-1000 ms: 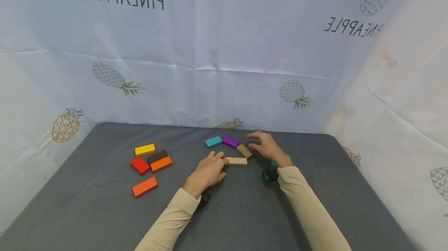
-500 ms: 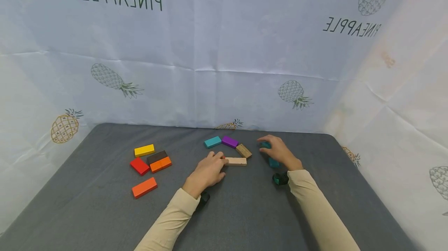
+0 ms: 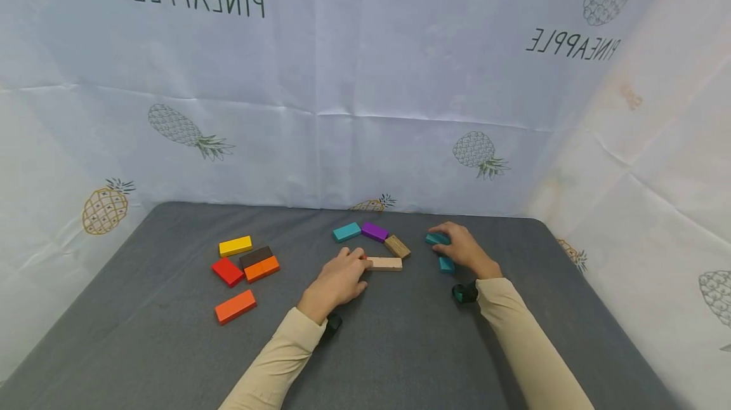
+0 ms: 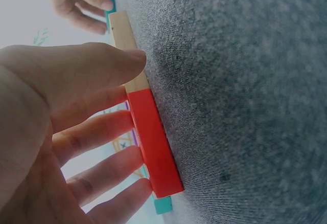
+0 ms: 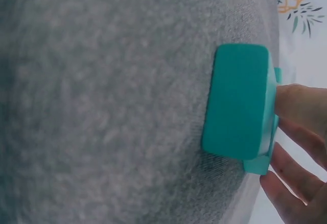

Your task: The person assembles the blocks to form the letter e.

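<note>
My left hand [image 3: 337, 280] rests its fingertips along a red block [image 4: 153, 142], which it mostly hides in the head view. In that view its thumb stands apart from the blocks. End to end with the red block lies a pale wooden block [image 3: 387, 264]. At the right, my right hand [image 3: 465, 251] has its thumb and fingers on either side of a teal block [image 3: 437, 238] lying on the table, seemingly pinching it. Nearer to me lies a second teal block [image 3: 447, 265], large in the right wrist view, partly covering the first.
Behind the pale block, a brown wooden block [image 3: 397, 246], a purple block [image 3: 374, 231] and another teal block [image 3: 346, 232] form a curve. Leftward on the grey table [image 3: 388, 359] lie yellow [image 3: 235, 245], red [image 3: 228, 271], dark brown [image 3: 257, 256] and orange blocks [image 3: 236, 306]. A pineapple-print cloth hangs behind.
My right hand has moved rightward, away from the brown block, and come down around the far teal block. My left hand has stayed on the red block.
</note>
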Available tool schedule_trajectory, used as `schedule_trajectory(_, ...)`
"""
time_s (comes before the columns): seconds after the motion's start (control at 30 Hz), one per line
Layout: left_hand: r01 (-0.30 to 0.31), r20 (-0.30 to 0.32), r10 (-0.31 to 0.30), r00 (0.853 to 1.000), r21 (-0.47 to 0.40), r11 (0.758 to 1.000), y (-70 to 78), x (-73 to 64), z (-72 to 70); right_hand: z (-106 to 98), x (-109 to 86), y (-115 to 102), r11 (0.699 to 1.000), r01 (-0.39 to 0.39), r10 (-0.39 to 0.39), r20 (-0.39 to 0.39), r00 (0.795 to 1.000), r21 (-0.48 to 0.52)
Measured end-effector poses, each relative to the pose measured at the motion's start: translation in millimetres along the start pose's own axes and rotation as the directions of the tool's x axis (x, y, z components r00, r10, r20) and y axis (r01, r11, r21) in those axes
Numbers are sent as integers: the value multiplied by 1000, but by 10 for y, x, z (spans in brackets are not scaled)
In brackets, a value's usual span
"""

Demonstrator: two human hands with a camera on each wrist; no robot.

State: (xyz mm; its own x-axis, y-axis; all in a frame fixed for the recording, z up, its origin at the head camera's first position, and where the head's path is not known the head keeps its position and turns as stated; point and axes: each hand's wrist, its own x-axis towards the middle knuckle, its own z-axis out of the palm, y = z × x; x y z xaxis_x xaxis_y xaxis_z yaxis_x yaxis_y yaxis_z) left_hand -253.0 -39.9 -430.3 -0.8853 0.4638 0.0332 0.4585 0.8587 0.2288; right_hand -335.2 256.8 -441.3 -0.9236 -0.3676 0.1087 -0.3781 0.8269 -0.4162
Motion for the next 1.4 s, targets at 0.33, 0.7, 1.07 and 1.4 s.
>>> schedule_trajectory(0.33, -1, 15, 1, 1000, 7, 1000, -5, 3, 17, 22, 27, -11, 999, -43, 43, 34, 998, -12)
schedule_trajectory(0.7, -10, 3, 10, 1000, 6, 1000, -5, -4, 31, 43, 77, -136, 999, 37, -37, 1, 999, 2)
schedule_trajectory(1.07, -11, -5, 11, 1000, 0, 1000, -5, 3, 20, 81, 175, -227, 999, 37, -37, 7, 999, -15)
schedule_trajectory(1.4, 4, 12, -4, 1000, -2, 1000, 17, -8, 5, 93, 201, -300, 1000, -29, 29, 90, 995, -6)
